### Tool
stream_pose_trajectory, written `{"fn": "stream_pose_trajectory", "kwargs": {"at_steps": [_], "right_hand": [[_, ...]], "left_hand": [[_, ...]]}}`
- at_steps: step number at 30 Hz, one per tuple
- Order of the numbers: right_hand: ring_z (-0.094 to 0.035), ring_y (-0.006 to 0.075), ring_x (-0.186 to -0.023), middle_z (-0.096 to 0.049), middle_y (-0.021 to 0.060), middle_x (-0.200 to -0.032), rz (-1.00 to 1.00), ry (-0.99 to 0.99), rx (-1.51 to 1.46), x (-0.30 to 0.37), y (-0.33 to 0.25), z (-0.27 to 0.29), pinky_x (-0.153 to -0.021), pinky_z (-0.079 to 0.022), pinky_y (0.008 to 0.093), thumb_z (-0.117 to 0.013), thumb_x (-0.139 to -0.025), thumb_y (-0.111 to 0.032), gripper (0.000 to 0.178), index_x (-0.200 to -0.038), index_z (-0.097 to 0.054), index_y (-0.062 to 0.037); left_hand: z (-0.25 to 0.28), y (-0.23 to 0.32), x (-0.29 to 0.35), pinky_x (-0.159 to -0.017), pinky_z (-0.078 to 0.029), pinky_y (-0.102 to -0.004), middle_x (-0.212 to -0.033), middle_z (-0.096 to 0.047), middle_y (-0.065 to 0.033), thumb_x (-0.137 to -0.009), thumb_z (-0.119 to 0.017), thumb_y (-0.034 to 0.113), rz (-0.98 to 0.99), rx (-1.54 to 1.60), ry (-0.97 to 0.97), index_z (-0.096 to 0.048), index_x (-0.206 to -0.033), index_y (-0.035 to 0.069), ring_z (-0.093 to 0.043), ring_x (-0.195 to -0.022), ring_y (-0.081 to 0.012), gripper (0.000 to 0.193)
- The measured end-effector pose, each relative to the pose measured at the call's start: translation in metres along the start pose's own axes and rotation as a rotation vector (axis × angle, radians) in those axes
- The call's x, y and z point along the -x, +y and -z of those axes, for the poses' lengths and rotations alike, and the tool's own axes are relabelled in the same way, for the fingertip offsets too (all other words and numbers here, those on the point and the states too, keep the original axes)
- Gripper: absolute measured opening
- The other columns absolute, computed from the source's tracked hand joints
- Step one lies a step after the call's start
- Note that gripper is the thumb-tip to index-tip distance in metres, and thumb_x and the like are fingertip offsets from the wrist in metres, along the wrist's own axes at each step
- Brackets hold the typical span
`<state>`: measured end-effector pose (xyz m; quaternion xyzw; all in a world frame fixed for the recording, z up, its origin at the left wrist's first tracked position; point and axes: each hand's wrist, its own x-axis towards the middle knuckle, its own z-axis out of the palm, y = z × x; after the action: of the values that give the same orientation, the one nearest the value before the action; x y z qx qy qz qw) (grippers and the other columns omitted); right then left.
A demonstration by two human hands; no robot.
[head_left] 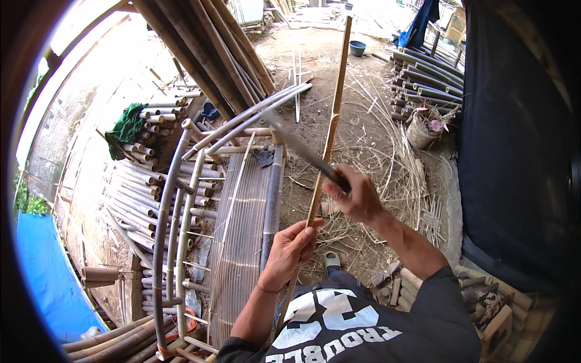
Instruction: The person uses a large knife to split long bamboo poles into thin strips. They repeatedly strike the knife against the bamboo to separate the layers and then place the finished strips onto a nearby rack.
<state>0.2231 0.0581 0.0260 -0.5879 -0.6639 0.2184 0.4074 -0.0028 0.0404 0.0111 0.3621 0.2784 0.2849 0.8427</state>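
A long, narrow bamboo strip [333, 115] stands slanted in front of me, its far end rising toward the top of the view. My left hand [292, 249] is closed around its lower part, thumb and fingers pinching it. In my right hand [356, 196] is the dark handle of a long knife [305, 151]. Its blade, smeared by motion, points up and to the left across the strip. Whether the edge touches the bamboo, I cannot tell. Just left of my left hand is a bamboo bench [242, 202] with a slatted seat and curved rails.
Behind the bench lie several stacked bamboo poles [130, 202] under a green cloth [127, 127]. Thick poles [206, 54] lean at the top. Shavings [387, 163] litter the dirt floor. More poles [423, 85] and a dark sheet [514, 151] are at right; a bucket [357, 48] stands farther off.
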Motion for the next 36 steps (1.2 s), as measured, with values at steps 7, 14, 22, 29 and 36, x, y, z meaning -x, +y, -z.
{"fn": "stream_pose_trajectory", "kwargs": {"at_steps": [7,14,22,29,36], "right_hand": [[-0.064,0.0285,-0.057,-0.057,0.0099,-0.062,0.343,0.003,0.550,0.012,0.015,0.003,-0.053,-0.053,0.0407,-0.051,-0.088,-0.067,0.061,-0.078,-0.055,-0.0067],[-0.054,0.0159,-0.042,-0.053,0.0039,-0.056,0.124,0.016,0.537,-0.008,0.051,0.017,-0.037,-0.047,0.0322,-0.041,-0.093,-0.064,0.058,-0.078,-0.053,-0.0094],[-0.056,0.0170,-0.043,-0.054,0.0036,-0.054,0.111,-0.109,0.399,0.017,0.017,-0.004,-0.036,-0.047,0.0350,-0.035,-0.092,-0.070,0.065,-0.078,-0.053,-0.0085],[-0.056,0.0166,-0.040,-0.056,0.0039,-0.053,0.417,0.056,0.535,0.030,0.020,-0.042,-0.036,-0.049,0.0325,-0.038,-0.093,-0.067,0.063,-0.072,-0.052,-0.0089],[-0.052,0.0158,-0.039,-0.053,0.0053,-0.053,0.090,-0.062,0.445,0.004,0.056,-0.014,-0.035,-0.047,0.0331,-0.037,-0.093,-0.068,0.062,-0.076,-0.051,-0.0099]], "left_hand": [[-0.011,-0.012,0.009,-0.051,-0.032,-0.0172,-0.074,-0.050,0.0062,-0.098,-0.056,0.013,-0.246,-0.586,0.369,-0.061,-0.124,0.000,-0.040,-0.061,-0.0007,0.030],[-0.015,-0.020,0.040,-0.056,-0.034,-0.0197,-0.075,-0.049,0.0045,-0.098,-0.055,0.010,-0.110,-0.513,0.371,-0.061,-0.122,-0.001,-0.041,-0.066,-0.0035,0.028],[-0.001,-0.019,0.042,-0.047,-0.027,-0.0174,-0.070,-0.046,0.0061,-0.100,-0.054,0.022,0.031,-0.228,0.297,-0.063,-0.118,-0.001,-0.035,-0.056,-0.0011,0.030],[0.002,-0.013,0.043,-0.041,-0.022,-0.0184,-0.060,-0.041,0.0074,-0.103,-0.047,0.028,0.060,-0.179,0.317,-0.064,-0.102,-0.001,-0.030,-0.047,-0.0006,0.034],[0.002,-0.023,0.049,-0.042,-0.022,-0.0192,-0.058,-0.040,0.0076,-0.102,-0.050,0.026,0.041,-0.298,0.335,-0.064,-0.094,-0.001,-0.030,-0.047,-0.0006,0.031]]}}
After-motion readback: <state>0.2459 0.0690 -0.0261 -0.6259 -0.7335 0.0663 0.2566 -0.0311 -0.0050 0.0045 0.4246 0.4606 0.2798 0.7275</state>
